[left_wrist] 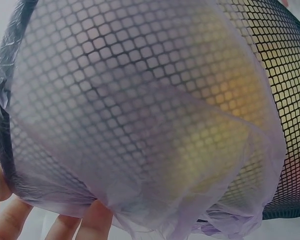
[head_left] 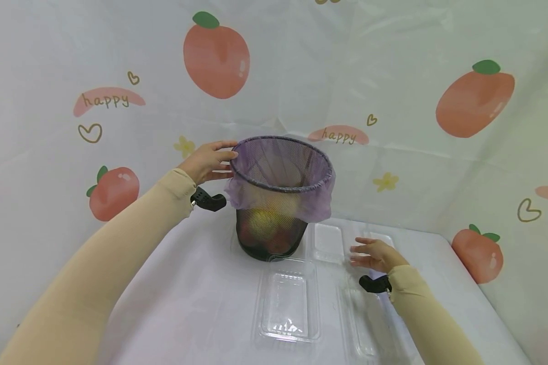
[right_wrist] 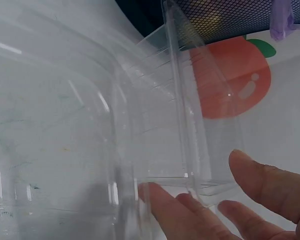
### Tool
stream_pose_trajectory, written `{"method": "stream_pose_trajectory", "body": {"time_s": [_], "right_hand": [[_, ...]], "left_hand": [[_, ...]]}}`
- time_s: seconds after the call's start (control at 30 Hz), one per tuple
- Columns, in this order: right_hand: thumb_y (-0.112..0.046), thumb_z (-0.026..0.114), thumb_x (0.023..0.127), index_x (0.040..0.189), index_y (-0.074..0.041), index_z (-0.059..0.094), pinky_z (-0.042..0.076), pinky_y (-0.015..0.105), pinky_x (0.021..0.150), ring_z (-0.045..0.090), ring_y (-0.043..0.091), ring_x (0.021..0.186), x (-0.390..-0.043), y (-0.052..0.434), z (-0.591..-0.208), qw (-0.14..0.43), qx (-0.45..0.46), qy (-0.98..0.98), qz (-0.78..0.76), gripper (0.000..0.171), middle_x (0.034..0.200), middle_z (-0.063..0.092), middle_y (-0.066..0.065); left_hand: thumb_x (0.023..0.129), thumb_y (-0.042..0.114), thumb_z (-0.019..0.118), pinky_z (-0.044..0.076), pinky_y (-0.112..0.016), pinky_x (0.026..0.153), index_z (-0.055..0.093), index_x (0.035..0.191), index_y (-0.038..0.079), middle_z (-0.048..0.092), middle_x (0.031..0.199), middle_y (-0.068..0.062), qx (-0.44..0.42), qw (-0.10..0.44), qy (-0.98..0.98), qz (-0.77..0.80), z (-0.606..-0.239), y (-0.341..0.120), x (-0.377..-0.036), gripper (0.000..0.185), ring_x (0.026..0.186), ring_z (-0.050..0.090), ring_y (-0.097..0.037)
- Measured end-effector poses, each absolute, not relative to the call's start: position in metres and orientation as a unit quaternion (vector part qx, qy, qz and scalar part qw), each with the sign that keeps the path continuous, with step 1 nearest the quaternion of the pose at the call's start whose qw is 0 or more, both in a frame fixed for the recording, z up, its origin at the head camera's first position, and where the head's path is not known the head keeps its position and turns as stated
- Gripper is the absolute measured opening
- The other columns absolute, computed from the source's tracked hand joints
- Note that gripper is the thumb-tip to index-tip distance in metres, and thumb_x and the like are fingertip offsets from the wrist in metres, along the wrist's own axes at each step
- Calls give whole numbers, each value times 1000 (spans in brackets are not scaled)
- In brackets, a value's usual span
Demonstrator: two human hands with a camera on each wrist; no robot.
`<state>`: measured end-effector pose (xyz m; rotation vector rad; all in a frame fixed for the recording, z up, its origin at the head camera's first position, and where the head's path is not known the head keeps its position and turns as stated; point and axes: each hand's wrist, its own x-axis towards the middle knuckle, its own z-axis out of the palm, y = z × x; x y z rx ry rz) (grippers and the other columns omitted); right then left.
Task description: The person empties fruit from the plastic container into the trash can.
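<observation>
A black mesh wastebasket (head_left: 274, 243), lined with a translucent purple plastic bag (head_left: 319, 203), stands upright on the white surface. My left hand (head_left: 212, 161) is at its left side, fingers extended, fingertips on the rim and folded-over bag. The left wrist view shows these fingertips (left_wrist: 96, 217) against the purple plastic. Yellow and reddish rounded shapes (head_left: 264, 220) show through the mesh low inside. To the right, my right hand (head_left: 376, 254) hovers over clear plastic boxes with its fingers spread and nothing held. In the right wrist view its fingers (right_wrist: 162, 205) overlap a clear box wall (right_wrist: 182, 115).
One clear plastic box (head_left: 287, 304) lies in front of the wastebasket. Another clear box (head_left: 328, 241) is behind to the right, and a third (head_left: 365, 324) lies near my right forearm. A white backdrop (head_left: 274, 66) with printed fruit rises behind the table.
</observation>
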<state>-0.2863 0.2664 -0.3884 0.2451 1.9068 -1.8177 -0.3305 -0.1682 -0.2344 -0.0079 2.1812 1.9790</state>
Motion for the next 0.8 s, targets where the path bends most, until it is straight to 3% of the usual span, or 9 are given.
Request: {"method": "stream_pose_trajectory", "body": {"time_s": [0.33,0.43,0.57,0.8], "right_hand": [[-3,46,101,153,3,-4,52,46,97,50,34,114,-283,268,-377,262,67,701,-660,72,157,2,30],[-5,43,102,153,2,-6,51,47,99,40,43,126,-282,269,-375,267,53,703,-657,71,158,1,29],[-5,39,103,153,0,-8,43,52,105,16,53,140,-279,271,-371,272,39,693,-666,69,158,-3,28],[-9,39,104,153,1,-8,48,50,102,22,51,137,-279,277,-361,267,11,712,-650,69,157,-5,30]], "left_hand": [[101,19,52,48,-39,104,36,151,21,47,122,-5,-2,102,737,668,-233,-171,-332,52,116,51,-26],[102,20,51,47,-40,105,35,151,20,45,130,-8,12,102,738,667,-235,-173,-332,52,119,49,-28],[102,25,49,44,-41,108,30,153,18,35,148,-13,48,107,736,666,-238,-180,-331,54,130,43,-32],[103,42,38,40,-41,112,18,156,18,27,155,-20,72,117,730,670,-240,-201,-328,61,137,38,-33]]}}
